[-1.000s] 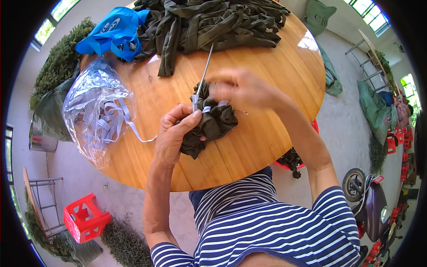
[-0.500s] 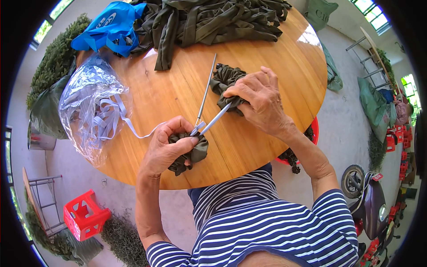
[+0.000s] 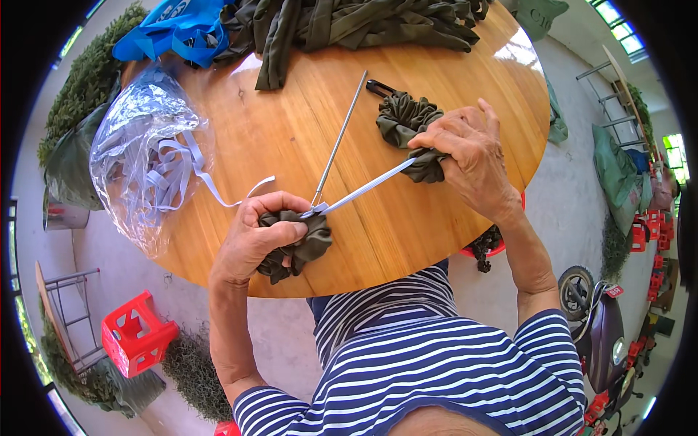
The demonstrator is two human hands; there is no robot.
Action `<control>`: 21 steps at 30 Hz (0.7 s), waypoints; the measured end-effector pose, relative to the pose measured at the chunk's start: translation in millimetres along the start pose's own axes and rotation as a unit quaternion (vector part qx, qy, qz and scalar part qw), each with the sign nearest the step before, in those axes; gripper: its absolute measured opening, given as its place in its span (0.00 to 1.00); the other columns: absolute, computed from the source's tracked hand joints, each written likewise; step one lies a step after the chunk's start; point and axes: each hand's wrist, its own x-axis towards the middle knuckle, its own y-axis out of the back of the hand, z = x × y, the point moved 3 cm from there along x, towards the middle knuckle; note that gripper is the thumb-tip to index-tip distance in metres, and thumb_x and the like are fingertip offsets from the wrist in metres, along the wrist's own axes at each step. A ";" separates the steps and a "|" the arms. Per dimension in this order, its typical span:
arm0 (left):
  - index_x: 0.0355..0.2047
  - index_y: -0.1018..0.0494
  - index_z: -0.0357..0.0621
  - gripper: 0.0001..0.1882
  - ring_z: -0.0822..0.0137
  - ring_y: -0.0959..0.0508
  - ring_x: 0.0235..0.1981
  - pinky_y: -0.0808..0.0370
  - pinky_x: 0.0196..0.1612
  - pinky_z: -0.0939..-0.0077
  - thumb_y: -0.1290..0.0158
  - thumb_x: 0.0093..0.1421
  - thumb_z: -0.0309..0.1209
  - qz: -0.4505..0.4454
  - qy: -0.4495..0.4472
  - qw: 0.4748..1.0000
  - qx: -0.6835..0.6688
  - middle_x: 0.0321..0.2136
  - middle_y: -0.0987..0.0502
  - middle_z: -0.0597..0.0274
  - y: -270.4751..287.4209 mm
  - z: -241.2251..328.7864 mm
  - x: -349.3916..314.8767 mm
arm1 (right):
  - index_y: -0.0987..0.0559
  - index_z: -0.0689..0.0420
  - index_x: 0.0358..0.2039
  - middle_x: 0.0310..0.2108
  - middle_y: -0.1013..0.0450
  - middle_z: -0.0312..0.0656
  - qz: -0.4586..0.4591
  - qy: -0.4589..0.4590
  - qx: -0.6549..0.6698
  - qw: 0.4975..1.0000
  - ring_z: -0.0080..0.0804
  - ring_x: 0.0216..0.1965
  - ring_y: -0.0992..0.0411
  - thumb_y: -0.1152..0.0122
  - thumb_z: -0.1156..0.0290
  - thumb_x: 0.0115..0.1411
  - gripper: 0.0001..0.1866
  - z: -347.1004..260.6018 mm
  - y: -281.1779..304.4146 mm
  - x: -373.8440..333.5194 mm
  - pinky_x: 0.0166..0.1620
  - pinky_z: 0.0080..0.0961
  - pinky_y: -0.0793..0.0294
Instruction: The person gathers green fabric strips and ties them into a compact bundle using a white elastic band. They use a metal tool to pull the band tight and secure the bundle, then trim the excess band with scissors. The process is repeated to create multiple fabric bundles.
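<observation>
Closed on a bunch of olive-green fabric, my left hand is near the table's front edge. A thin metal rod and white elastic band meet at its fingertips. The band runs taut up to the right, into a second gathered length of the same fabric. My right hand grips that gathered part, thumb and fingers closed around it. At its far end a black clip sticks out. Whether the two bunches are one piece, I cannot tell.
On the round wooden table lie a heap of olive fabric strips, a blue bag and a clear plastic bag holding white elastic. A red stool stands lower left; a red basin sits beneath the right edge.
My right hand has moved right with the gathered fabric, and the elastic between my hands shows longer. My left hand shifted slightly left. The black clip is more exposed.
</observation>
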 end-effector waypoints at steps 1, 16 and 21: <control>0.32 0.28 0.36 0.12 0.80 0.31 0.14 0.34 0.16 0.88 0.47 0.45 0.26 -0.008 0.002 1.000 0.002 0.18 0.28 0.65 -0.2 -1.1 0.6 | 0.22 0.48 0.29 0.29 0.30 0.29 0.008 -0.001 -0.007 1.000 0.31 0.40 0.36 0.46 0.77 0.45 0.11 0.6 -0.3 -0.4 0.57 0.50 0.56; 0.35 0.29 0.37 0.14 0.78 0.29 0.18 0.31 0.22 0.86 0.45 0.47 0.27 -0.015 -0.027 0.998 0.060 0.22 0.27 0.64 -29.3 17.1 5.1 | 0.31 0.54 0.46 0.34 0.30 0.38 -0.017 0.128 0.116 0.985 0.33 0.45 0.36 0.47 0.73 0.48 0.21 -58.0 -13.1 11.3 0.54 0.39 0.49; 0.39 0.33 0.37 0.19 0.79 0.29 0.21 0.32 0.23 0.87 0.43 0.46 0.27 -0.021 -0.073 0.990 0.117 0.24 0.28 0.64 -24.6 21.7 4.7 | 0.26 0.54 0.34 0.30 0.30 0.36 -0.043 0.226 0.094 0.969 0.33 0.42 0.36 0.46 0.69 0.50 0.10 -63.9 -27.9 34.3 0.53 0.34 0.46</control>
